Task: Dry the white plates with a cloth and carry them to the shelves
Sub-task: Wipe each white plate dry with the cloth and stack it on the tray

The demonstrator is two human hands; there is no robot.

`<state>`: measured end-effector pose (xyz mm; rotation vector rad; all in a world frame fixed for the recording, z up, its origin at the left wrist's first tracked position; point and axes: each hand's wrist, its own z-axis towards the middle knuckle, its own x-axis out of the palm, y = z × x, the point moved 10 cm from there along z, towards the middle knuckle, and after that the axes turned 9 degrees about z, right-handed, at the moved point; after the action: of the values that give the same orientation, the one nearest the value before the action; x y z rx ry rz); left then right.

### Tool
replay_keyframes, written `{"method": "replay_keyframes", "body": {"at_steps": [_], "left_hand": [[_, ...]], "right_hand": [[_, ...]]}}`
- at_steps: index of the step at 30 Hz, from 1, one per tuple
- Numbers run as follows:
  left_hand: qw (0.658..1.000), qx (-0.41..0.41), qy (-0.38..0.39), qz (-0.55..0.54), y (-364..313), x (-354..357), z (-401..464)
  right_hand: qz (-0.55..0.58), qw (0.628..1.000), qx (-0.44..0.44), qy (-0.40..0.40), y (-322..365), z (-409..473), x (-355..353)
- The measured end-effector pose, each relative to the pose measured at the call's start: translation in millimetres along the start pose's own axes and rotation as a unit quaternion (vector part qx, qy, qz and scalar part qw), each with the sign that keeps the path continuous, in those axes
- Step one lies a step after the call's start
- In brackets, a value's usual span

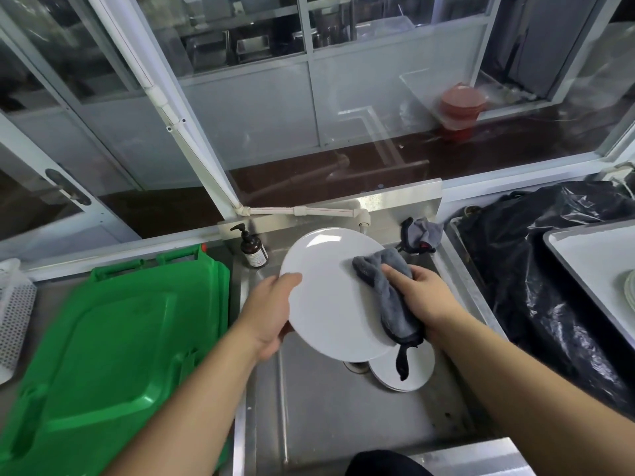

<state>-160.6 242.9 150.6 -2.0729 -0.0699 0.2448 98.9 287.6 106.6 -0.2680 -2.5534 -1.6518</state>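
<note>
Gripped at its left rim by the left hand (pixel 271 312), with the thumb laid over the upper face and the other fingers hidden beneath, a white plate (pixel 330 297) is held tilted above a steel sink (pixel 330 413). On the opposite side of that plate, a grey cloth (pixel 388 290) is pressed against the face by the right hand (pixel 421 295), whose fingers are curled around the bunched fabric; a dark end of the cloth hangs down past the plate's lower edge. Directly below the right hand, a small stack of further white plates (pixel 415 372) is seen lying in the sink basin, partly covered by the held plate and by the hanging cloth end. Just beyond the left hand, at the back corner of the sink, a dark pump bottle (pixel 252 249) is stood upright. Beyond the right hand, a second grey rag (pixel 424 231) is draped at the sink's rear edge, close to a white pipe (pixel 309 211) running along the wall. Well to the left of the left hand, a green plastic lid (pixel 113 355) is laid flat on the counter, and a perforated white container (pixel 15 317) stands at the far left. To the right of the right hand, black plastic bags (pixel 536 269) are heaped, with a white tray (pixel 584 255) beside them.
</note>
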Motion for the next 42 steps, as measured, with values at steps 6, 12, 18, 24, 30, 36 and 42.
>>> {"method": "replay_keyframes", "body": {"at_steps": [6,12,18,24,30,36,42], "left_hand": [[0.99,0.025,-0.138,-0.003,16.4,5.3,-13.3],[0.974,0.037,-0.222,0.028,37.9,35.1,-43.9],[0.991,0.017,-0.122,-0.06,40.5,30.3,-26.3],[0.998,0.002,-0.046,-0.039,9.8,-0.8,-4.9],[0.993,0.035,-0.112,-0.029,1.0,4.9,-12.3],[0.969,0.048,-0.239,0.026,21.2,27.9,-36.6],[0.988,0.067,-0.14,0.008,31.1,53.0,-35.9]], "right_hand": [[0.075,0.989,0.078,-0.099,-34.0,-5.6,-2.9],[0.186,0.959,0.186,-0.109,-90.5,-33.7,26.2],[0.166,0.974,0.131,-0.076,-64.9,-23.8,11.1],[0.032,0.999,0.038,0.006,-8.8,-7.2,-1.1],[0.047,0.996,0.039,-0.061,-7.2,-2.3,-0.7],[0.116,0.976,0.132,-0.126,-57.7,-13.4,13.0],[0.186,0.965,0.155,-0.102,-76.6,-19.9,16.4]]}}
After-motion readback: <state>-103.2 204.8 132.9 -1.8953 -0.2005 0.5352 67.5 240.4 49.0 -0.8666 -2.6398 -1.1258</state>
